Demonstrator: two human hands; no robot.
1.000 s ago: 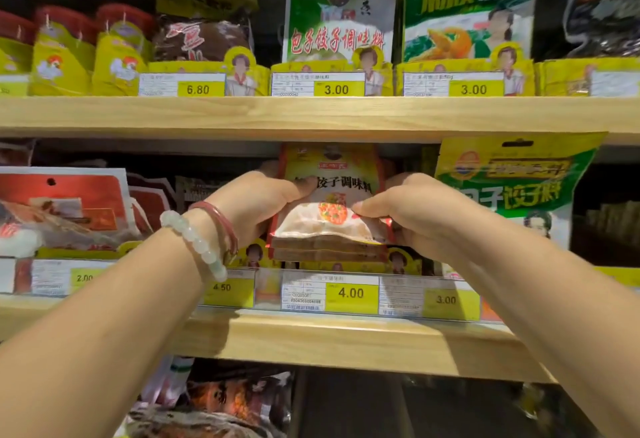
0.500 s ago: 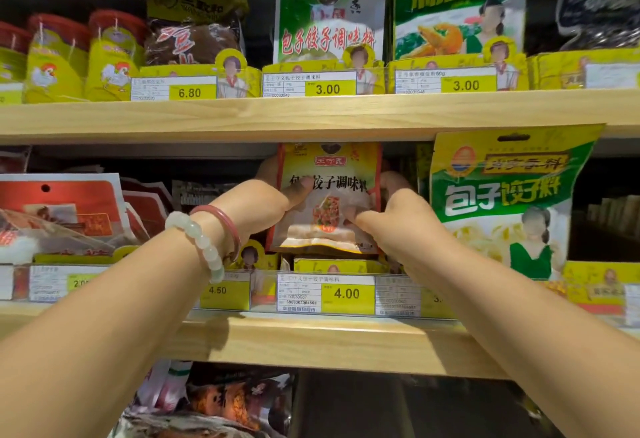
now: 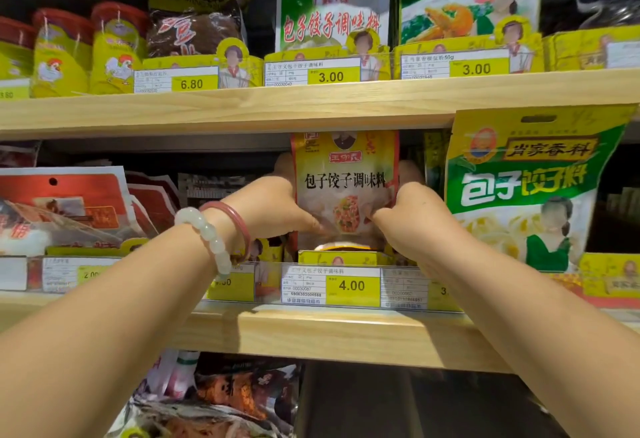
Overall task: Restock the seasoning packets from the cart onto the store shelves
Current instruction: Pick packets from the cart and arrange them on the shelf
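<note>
A yellow and red seasoning packet (image 3: 344, 174) stands upright on the middle wooden shelf (image 3: 311, 333), above the 4.00 price tag (image 3: 351, 285). My left hand (image 3: 273, 209) grips its left edge, thumb on the front and fingers behind. My right hand (image 3: 408, 216) grips the right edge the same way. The packet's bottom sits behind a low yellow card holder (image 3: 337, 258). The cart is out of view.
A large yellow-green packet (image 3: 523, 192) stands just right of my right hand. Red packets (image 3: 69, 205) lean at the left. The upper shelf (image 3: 311, 102) hangs close above the held packet, stocked with jars and green packets. Dark bags (image 3: 221, 399) lie below.
The packet, tilted and low a second ago, now stands upright and taller in its slot. Both hands moved with it, staying on its sides.
</note>
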